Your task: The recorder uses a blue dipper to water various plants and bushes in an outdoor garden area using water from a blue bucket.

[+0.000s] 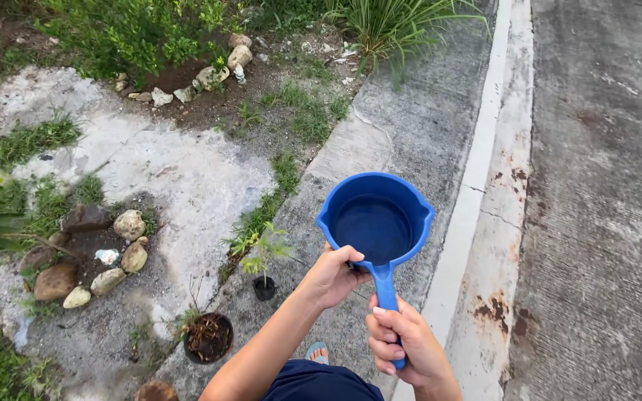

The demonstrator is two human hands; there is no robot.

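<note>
Blue plastic dipper (374,223) with a long handle, held out level over the concrete sidewalk (410,126), and there's water sitting in the bowl, so keeping it flat is probably what stops it slopping over the rim. Right hand (403,341) is wrapped tight around the lower end of the handle, fingers curled shut on it, thumb side up. Left hand (332,276) comes in from the side and is closed on the spot where handle meets bowl, looks like it's steadying the weight of the water. Left forearm stretches forward from low in the frame, both wrists fairly straight. Just left of the hands, a small black pot (264,287) with a thin green seedling and a bigger black pot (208,336) with dry stems stand near the sidewalk edge. Ring of stones (105,260) further left, road (603,186) on the right.
</note>
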